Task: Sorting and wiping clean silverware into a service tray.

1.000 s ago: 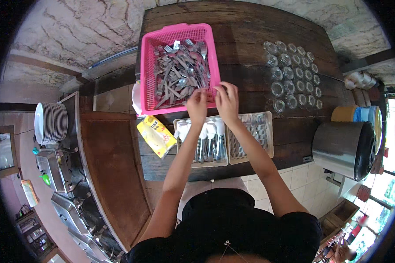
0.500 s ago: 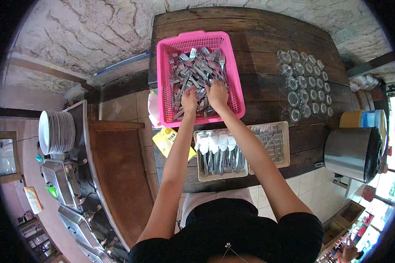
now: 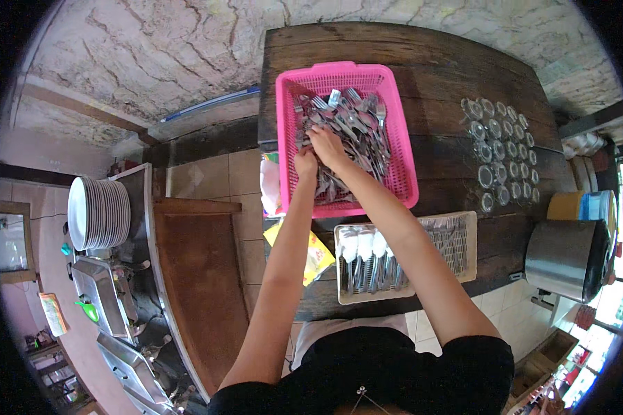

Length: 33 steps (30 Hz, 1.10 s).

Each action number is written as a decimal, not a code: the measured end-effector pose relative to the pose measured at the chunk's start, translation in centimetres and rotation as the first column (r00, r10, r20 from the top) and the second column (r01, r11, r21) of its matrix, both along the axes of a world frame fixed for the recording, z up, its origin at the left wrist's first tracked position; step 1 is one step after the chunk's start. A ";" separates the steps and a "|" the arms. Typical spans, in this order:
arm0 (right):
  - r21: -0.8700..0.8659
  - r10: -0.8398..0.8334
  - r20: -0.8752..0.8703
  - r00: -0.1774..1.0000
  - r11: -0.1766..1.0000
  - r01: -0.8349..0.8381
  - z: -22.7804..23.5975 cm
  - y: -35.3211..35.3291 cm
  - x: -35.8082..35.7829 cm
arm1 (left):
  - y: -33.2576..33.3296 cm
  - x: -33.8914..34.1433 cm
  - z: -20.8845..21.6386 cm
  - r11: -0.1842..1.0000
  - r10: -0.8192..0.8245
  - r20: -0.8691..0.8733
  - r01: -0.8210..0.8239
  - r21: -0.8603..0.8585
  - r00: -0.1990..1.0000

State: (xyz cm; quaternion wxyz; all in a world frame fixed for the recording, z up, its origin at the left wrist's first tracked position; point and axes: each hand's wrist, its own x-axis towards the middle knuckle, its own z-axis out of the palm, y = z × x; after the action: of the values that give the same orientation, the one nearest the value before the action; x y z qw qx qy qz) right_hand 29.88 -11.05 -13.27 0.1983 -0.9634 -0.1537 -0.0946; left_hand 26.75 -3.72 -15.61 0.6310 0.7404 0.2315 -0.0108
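A pink plastic basket (image 3: 405, 162) holds a jumbled heap of metal forks, spoons and other cutlery (image 3: 356, 124). Inside its left side, my left hand (image 3: 305, 164) has its fingers curled around a piece of cutlery, mostly hidden by the hand. Just beside and beyond it, my right hand (image 3: 329, 147) reaches across to the left, its bent fingers closed on cutlery at the heap's left edge; the exact kind does not show. Nearer to me, a cream tray (image 3: 367, 299) holds cutlery with white paper wrapped over the upper ends, partly behind my right forearm.
A second cream tray (image 3: 471, 242) with forks adjoins on the right. Rows of upturned glass cups (image 3: 502, 152) stand on the dark wooden table (image 3: 432, 104). A yellow packet (image 3: 318, 257) lies by the tray. Stacked white plates (image 3: 100, 213) and a steel container (image 3: 564, 259) stand farther out.
Both hands have shifted from the near middle of the basket to its left side, closer together. The whole view has swung slightly, so the table appears farther right and lower.
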 end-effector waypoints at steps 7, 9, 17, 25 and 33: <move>-0.113 -0.016 -0.234 0.972 0.994 -0.011 0.9 0.6 3.1 | 1.3 0.5 -2.4 0.947 0.004 -0.013 -0.008 -0.321 1.000; -0.084 0.073 -0.162 0.984 0.993 -0.088 0.7 0.1 3.6 | 1.0 0.5 -1.6 0.922 0.040 -0.007 -0.039 -0.385 0.999; -0.259 0.092 -0.001 0.996 0.962 -0.089 1.0 0.9 3.3 | 1.3 -0.1 -0.3 0.918 0.015 -0.016 -0.020 -0.397 1.000; -0.113 0.072 0.099 0.992 0.992 -0.061 1.3 1.0 4.7 | 1.9 0.1 -1.0 0.888 0.040 -0.031 -0.049 -0.458 0.999; 0.069 0.094 0.010 0.996 0.993 -0.094 1.4 -0.4 3.9 | 1.5 0.5 -0.6 0.912 0.041 0.079 -0.005 -0.411 0.996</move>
State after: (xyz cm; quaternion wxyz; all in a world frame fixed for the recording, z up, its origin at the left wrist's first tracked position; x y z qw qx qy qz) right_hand 33.79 -11.41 -11.90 0.2352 -0.9473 -0.1963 -0.0934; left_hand 27.20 -2.23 -16.21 0.7818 0.5884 0.2054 -0.0201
